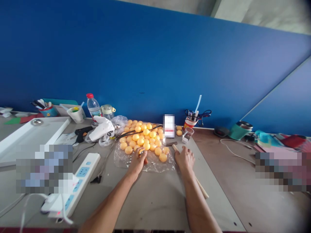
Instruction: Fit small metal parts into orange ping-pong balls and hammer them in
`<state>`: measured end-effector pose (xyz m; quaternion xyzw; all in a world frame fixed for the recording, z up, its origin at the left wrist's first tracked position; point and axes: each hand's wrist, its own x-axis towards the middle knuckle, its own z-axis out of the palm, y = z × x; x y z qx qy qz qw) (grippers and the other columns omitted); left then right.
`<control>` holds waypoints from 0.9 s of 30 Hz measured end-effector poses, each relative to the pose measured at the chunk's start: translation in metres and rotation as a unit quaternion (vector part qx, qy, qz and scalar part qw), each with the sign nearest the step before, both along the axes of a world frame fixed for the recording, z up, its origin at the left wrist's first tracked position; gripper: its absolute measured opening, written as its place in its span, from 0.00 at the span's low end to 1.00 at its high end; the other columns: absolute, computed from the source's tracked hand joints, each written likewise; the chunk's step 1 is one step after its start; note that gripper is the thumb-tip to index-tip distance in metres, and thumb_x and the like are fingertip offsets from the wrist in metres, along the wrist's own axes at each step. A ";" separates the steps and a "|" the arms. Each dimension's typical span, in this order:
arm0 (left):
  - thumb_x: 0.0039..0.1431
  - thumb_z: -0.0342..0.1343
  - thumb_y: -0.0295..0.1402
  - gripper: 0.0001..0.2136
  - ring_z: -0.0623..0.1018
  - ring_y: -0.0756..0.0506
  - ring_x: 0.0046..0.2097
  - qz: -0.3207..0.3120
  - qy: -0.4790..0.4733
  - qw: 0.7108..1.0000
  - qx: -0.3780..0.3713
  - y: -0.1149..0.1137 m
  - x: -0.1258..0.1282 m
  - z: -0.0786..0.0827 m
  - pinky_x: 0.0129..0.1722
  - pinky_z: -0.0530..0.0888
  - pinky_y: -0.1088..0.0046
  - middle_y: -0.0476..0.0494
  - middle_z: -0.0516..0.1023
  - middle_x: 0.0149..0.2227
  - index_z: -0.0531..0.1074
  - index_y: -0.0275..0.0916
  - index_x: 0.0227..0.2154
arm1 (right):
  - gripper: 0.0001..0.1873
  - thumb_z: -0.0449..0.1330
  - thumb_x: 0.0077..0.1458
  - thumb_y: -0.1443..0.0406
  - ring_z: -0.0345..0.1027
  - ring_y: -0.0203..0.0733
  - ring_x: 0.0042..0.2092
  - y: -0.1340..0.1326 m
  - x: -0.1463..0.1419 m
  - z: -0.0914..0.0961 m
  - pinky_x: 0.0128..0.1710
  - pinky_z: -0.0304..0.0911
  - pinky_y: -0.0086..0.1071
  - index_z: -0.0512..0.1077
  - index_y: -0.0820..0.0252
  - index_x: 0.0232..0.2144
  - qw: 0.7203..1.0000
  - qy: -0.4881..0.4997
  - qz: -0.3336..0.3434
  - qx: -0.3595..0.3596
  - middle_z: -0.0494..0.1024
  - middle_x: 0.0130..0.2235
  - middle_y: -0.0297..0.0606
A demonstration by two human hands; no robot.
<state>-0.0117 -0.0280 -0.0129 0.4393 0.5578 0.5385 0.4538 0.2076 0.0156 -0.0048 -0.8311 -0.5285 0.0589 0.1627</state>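
Observation:
My left hand (137, 161) is closed at the near edge of a clear plastic bag (155, 166). Between its fingers shows a small shiny, reddish-brown thing (145, 160) whose kind I cannot make out. Many orange table tennis balls (140, 141) lie heaped in and on the bag, just beyond this hand. To the right, my right hand (186, 159) curls over a pale wooden stick (202, 188) lying aslant on the table. The stick's far end pokes out by the thumb, and its middle is hidden under the hand and forearm.
Behind stand a bottle (93, 106), a clear cup (188, 134) and a cup of pens and scissors (190, 122). At left are a white power strip (84, 173), a glue gun (82, 132) and a white tray (54, 129). A green tumbler (240, 130) stands right.

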 end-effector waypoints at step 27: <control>0.53 0.54 0.46 0.16 0.69 0.49 0.22 -0.011 -0.052 0.998 -0.042 0.004 0.001 0.001 0.26 0.67 0.73 0.55 0.68 0.17 0.67 0.40 0.39 | 0.59 0.59 0.48 0.46 0.58 0.66 0.58 0.162 -0.043 0.014 0.54 0.55 0.49 0.36 0.75 0.66 0.998 0.051 0.015 0.032 0.61 0.57 0.67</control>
